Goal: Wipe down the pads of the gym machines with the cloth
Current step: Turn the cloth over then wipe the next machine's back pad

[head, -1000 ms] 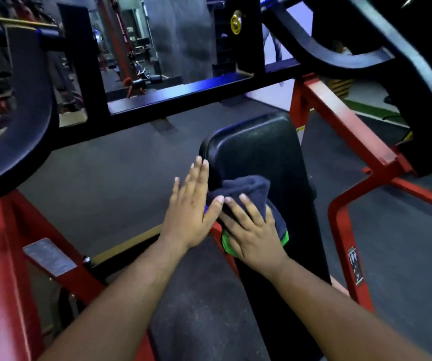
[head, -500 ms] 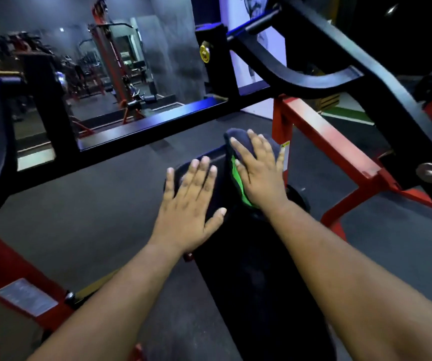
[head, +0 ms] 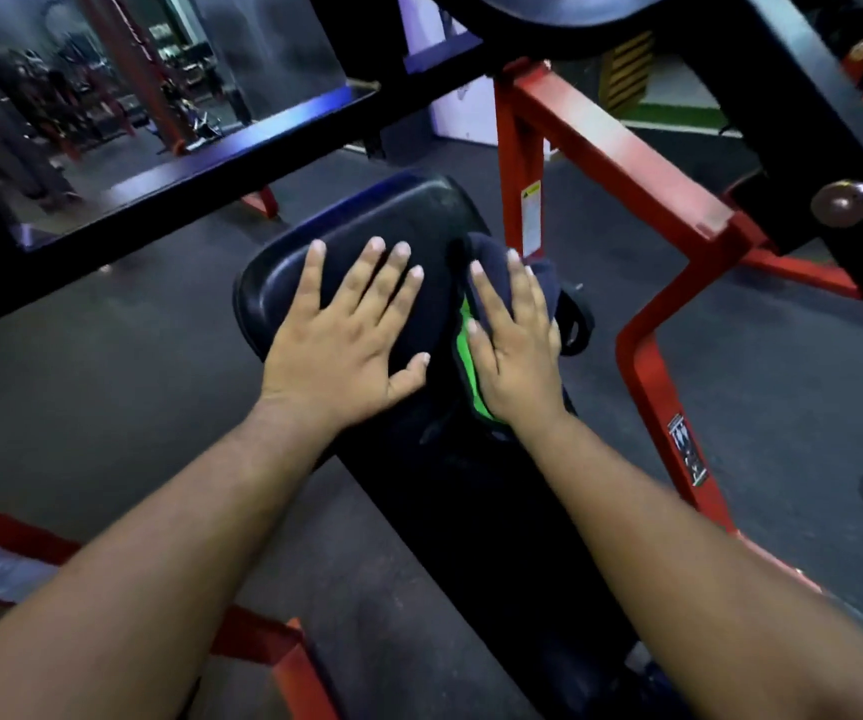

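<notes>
Right hand (head: 515,350) flat on the cloth (head: 541,283), fingers straight, pressing it onto the right edge of the black pad (head: 367,220), centre frame. Left hand (head: 346,335) splayed beside it on bare pad. Unwiped surface leftward; pad's long axis toward lower frame.

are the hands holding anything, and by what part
Nothing is gripped. The right hand presses flat on the cloth; the left hand rests flat on the pad.
</notes>
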The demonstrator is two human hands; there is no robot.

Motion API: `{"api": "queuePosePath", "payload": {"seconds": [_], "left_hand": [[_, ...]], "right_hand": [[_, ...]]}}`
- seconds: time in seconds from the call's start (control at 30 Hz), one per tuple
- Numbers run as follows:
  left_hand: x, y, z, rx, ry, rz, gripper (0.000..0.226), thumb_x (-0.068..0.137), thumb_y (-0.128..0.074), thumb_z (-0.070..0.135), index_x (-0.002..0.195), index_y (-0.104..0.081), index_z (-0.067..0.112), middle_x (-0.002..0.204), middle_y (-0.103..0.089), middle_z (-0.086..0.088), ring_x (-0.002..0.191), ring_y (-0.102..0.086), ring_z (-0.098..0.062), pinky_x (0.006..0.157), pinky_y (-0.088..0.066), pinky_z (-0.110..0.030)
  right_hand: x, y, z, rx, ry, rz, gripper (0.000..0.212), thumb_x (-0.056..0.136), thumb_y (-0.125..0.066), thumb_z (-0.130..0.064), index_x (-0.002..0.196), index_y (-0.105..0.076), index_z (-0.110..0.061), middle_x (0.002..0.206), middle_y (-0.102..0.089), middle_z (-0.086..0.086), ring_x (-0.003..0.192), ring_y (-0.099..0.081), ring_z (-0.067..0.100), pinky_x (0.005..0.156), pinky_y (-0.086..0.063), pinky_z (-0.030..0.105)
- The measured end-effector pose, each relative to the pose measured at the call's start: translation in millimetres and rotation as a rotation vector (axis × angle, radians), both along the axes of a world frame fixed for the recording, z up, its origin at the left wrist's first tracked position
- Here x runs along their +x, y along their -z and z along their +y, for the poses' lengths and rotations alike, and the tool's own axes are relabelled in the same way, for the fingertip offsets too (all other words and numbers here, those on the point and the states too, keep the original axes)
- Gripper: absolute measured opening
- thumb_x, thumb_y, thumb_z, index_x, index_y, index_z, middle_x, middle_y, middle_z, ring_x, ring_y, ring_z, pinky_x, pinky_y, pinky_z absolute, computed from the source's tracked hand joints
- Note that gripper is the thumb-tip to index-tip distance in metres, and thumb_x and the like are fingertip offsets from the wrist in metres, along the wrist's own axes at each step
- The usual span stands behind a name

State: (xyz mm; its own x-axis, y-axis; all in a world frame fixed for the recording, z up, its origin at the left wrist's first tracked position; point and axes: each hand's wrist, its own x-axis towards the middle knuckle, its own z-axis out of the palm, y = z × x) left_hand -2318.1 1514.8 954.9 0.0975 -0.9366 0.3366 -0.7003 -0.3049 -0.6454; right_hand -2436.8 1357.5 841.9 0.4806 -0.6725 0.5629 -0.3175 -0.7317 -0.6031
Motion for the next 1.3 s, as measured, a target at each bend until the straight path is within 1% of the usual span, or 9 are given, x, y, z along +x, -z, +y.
{"api": "queuePosePath", "payload": {"seconds": [0.17, 0.3, 0.43, 0.53, 0.7, 0.93, 1.07, 1.2, 1.3], "left_hand": [[-4.3, 0.1, -0.7, 0.030, -0.029, -0.061, 0.087, 0.095, -0.014, 0.070, 0.163, -0.007, 0.016, 0.171, -0.004, -0.008, 0.158, -0.001, -0.027, 0.122, 0.001, -0.065], [-3.2, -1.4, -2.5, 0.022, -0.023, -0.054, 0.086, 0.095, -0.014, 0.070, 0.163, -0.010, 0.018, 0.171, -0.006, -0.010, 0.158, -0.002, -0.029, 0.122, 0.001, -0.067], [-2.8, -1.6, -3.4, 0.032, 0.011, -0.010, 0.087, 0.095, -0.014, 0.071, 0.163, -0.012, 0.018, 0.171, -0.010, -0.011, 0.158, -0.004, -0.029, 0.122, 0.002, -0.067], [-3.3, -1.3, -0.7, 0.056, -0.001, -0.038, 0.087, 0.095, -0.011, 0.071, 0.163, -0.010, 0.018, 0.171, -0.007, -0.010, 0.158, -0.002, -0.028, 0.122, 0.002, -0.066], [-2.3, -1.4, 2.5, 0.102, 0.003, -0.114, 0.085, 0.095, -0.003, 0.070, 0.163, -0.004, 0.019, 0.172, -0.002, -0.008, 0.158, 0.002, -0.026, 0.123, 0.001, -0.065], [1.2, -1.2, 2.1, 0.066, 0.084, -0.018, 0.086, 0.096, -0.008, 0.072, 0.163, -0.009, 0.018, 0.171, -0.003, -0.009, 0.158, 0.000, -0.026, 0.123, -0.002, -0.066], [1.5, 0.2, 1.7, 0.090, 0.083, -0.093, 0.085, 0.097, -0.004, 0.072, 0.163, -0.009, 0.019, 0.171, -0.004, -0.009, 0.158, 0.001, -0.026, 0.123, 0.001, -0.066], [-2.4, -0.8, 0.4, 0.198, 0.093, -0.172, 0.083, 0.097, 0.003, 0.070, 0.163, -0.009, 0.022, 0.171, -0.005, -0.007, 0.158, 0.003, -0.025, 0.121, 0.003, -0.070], [-9.8, 6.2, -0.3, 0.304, 0.138, -0.157, 0.083, 0.095, 0.007, 0.067, 0.163, -0.007, 0.023, 0.171, -0.002, -0.006, 0.158, 0.004, -0.022, 0.119, 0.002, -0.071]], "right_hand": [[-66.7, 103.0, 52.5, 0.223, 0.076, 0.092, 0.059, 0.103, -0.031, -0.050, 0.160, -0.015, -0.047, 0.171, 0.004, -0.008, 0.158, -0.003, 0.018, 0.112, -0.029, 0.067], [-21.8, 55.8, 56.6, 0.348, 0.200, -0.002, 0.062, 0.097, -0.029, -0.042, 0.159, -0.022, -0.042, 0.172, -0.006, -0.004, 0.157, -0.006, 0.022, 0.110, -0.026, 0.074], [9.8, 8.1, 63.4, 0.240, 0.079, -0.055, 0.059, 0.103, -0.038, -0.040, 0.160, -0.022, -0.040, 0.172, -0.004, -0.005, 0.158, -0.001, 0.018, 0.111, -0.020, 0.073], [-11.4, 39.5, 67.8, 0.181, 0.050, -0.018, 0.061, 0.104, -0.042, -0.045, 0.160, -0.018, -0.043, 0.172, 0.002, -0.007, 0.158, 0.002, 0.018, 0.113, -0.018, 0.072], [-61.5, 128.6, 110.5, 0.441, 0.196, 0.043, 0.063, 0.099, -0.034, -0.050, 0.160, -0.021, -0.042, 0.172, 0.002, -0.006, 0.157, -0.003, 0.022, 0.109, -0.026, 0.075], [18.3, 13.8, 126.8, 0.396, 0.213, -0.062, 0.063, 0.099, -0.023, -0.050, 0.161, -0.017, -0.038, 0.172, 0.000, -0.003, 0.157, -0.002, 0.021, 0.111, -0.023, 0.071], [-9.4, 65.2, 140.2, 0.275, 0.141, 0.013, 0.066, 0.099, -0.035, -0.058, 0.160, -0.014, -0.045, 0.171, 0.006, -0.010, 0.157, 0.002, 0.018, 0.116, -0.017, 0.068], [-49.1, 126.3, 154.7, 0.473, 0.257, 0.038, 0.066, 0.096, -0.032, -0.063, 0.158, -0.012, -0.052, 0.170, 0.010, -0.014, 0.157, 0.006, 0.013, 0.119, -0.011, 0.069], [-29.0, 101.2, 164.4, 0.574, 0.377, -0.006, 0.067, 0.094, -0.022, -0.060, 0.160, -0.017, -0.044, 0.172, 0.004, -0.007, 0.157, 0.000, 0.020, 0.112, -0.023, 0.072]]}}
